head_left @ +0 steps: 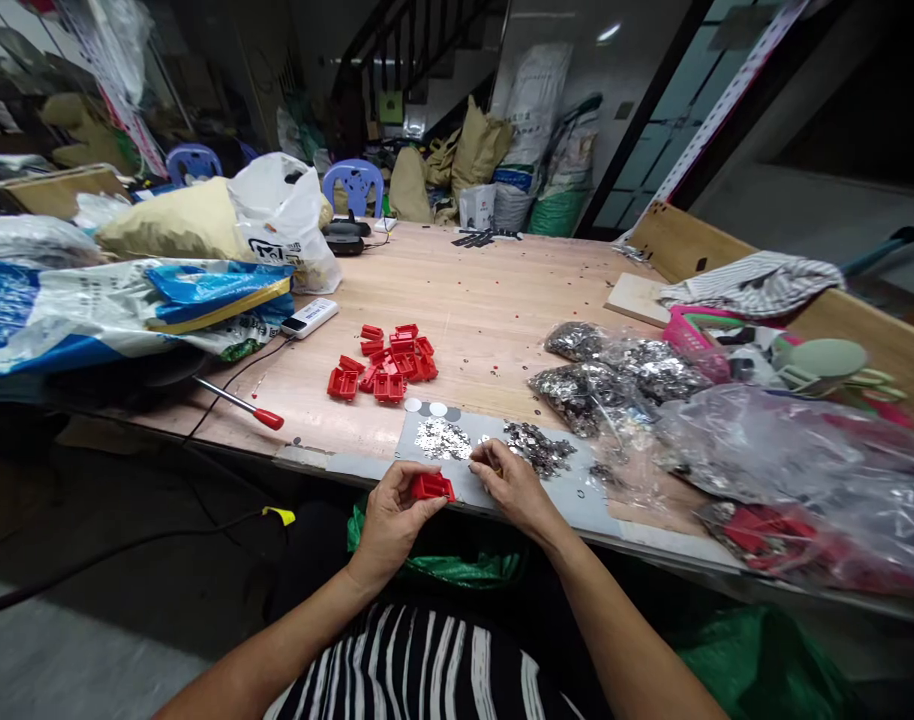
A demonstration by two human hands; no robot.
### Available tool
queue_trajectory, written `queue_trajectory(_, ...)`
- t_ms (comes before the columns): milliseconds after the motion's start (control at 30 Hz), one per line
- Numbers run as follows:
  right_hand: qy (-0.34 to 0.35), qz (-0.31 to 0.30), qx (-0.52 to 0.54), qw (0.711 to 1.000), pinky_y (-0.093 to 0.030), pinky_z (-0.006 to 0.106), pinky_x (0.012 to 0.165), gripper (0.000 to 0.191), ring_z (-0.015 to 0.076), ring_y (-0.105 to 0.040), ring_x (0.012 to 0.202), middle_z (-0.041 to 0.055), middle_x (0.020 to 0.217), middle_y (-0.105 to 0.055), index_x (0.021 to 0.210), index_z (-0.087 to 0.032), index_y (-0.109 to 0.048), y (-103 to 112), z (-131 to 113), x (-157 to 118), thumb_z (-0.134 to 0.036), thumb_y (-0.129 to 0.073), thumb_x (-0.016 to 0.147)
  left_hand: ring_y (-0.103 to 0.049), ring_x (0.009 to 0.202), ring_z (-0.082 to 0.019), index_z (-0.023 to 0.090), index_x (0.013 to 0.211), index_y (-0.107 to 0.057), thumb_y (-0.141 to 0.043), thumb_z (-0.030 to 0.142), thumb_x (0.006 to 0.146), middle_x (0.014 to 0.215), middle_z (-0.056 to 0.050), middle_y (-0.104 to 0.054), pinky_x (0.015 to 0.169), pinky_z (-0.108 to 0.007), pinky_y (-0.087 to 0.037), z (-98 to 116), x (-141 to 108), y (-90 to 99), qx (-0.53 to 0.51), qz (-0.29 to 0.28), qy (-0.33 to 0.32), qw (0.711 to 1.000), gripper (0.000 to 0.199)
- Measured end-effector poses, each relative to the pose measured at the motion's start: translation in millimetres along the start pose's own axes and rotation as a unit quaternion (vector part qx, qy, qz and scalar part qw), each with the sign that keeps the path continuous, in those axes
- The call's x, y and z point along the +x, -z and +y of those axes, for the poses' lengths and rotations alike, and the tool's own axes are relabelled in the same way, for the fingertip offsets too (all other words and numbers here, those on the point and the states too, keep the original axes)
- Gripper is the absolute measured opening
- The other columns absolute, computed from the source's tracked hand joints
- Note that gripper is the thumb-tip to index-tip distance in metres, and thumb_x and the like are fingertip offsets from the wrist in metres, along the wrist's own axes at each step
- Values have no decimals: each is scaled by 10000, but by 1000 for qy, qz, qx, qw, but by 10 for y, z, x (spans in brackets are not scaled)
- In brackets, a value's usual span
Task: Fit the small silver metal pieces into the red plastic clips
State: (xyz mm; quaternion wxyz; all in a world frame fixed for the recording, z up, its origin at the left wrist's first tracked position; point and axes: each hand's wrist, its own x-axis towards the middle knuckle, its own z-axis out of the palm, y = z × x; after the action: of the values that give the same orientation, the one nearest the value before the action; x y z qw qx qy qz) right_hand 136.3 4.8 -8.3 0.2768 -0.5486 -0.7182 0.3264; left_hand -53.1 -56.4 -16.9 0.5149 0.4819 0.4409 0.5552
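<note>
My left hand [395, 515] holds a small red plastic part [432, 487] at the table's front edge, its open side facing up. Just to the right, my right hand [513, 485] has its thumb and index finger pinched together over the grey mat [584, 500]; whatever is between the fingertips is too small to make out. Bright silver pieces [442, 439] are heaped on the mat behind the red part. A darker pile of metal pieces [539, 449] lies behind my right hand. Several more red parts [389, 385] are grouped at the back left of the mat.
Plastic bags of metal pieces [588, 393] and a large clear bag [802, 450] crowd the right. At left are sacks [224, 290], a white device [310, 318] and a red-tipped metal rod [268, 418]. Green bags [464, 570] hang below the front edge.
</note>
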Motion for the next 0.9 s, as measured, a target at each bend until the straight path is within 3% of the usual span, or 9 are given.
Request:
queue_trajectory(133,0,-23,36,999,-388,259,614,106,149,-527,670,0,748,-600,836,-209,-565,-11,-43,-70,-276,-484,849,-668,905,-181,173,983,-607,-741,218,714,1012,-58,-693,851,-307,-528,33,26,-35,-30,1,17,999,304)
queue_trajectory(300,33,-5,57,998,-385,252,634,128,140,-510,690,-6,747,-576,785,-205,-568,-14,-133,-144,-285,-505,862,-656,885,-157,183,970,-605,-757,208,692,998,-36,-686,820,-279,-525,57,75,-65,-68,-3,27,997,318)
queue_trajectory(467,-6,-26,197,980,-389,235,554,166,102,-492,561,-35,701,-534,847,-199,-555,-88,-188,-186,-360,-522,872,-627,883,-129,194,1009,-585,-737,195,713,996,-23,-666,814,-247,-504,43,91,-66,-110,-14,54,992,333)
queue_trajectory(633,-37,-30,276,960,-355,221,496,233,77,-454,496,-54,661,-500,805,-188,-544,-186,-177,-196,-416,-581,834,-618,874,-135,191,995,-598,-734,208,720,957,-20,-653,824,-254,-498,64,61,-82,-41,4,7,999,307)
queue_trajectory(900,-37,3,255,966,-354,219,495,234,78,-436,497,-55,632,-490,786,-188,-541,-196,-151,-253,-411,-588,836,-628,899,-158,199,998,-610,-710,237,750,990,-37,-642,769,-254,-535,36,30,-109,57,14,-67,996,270)
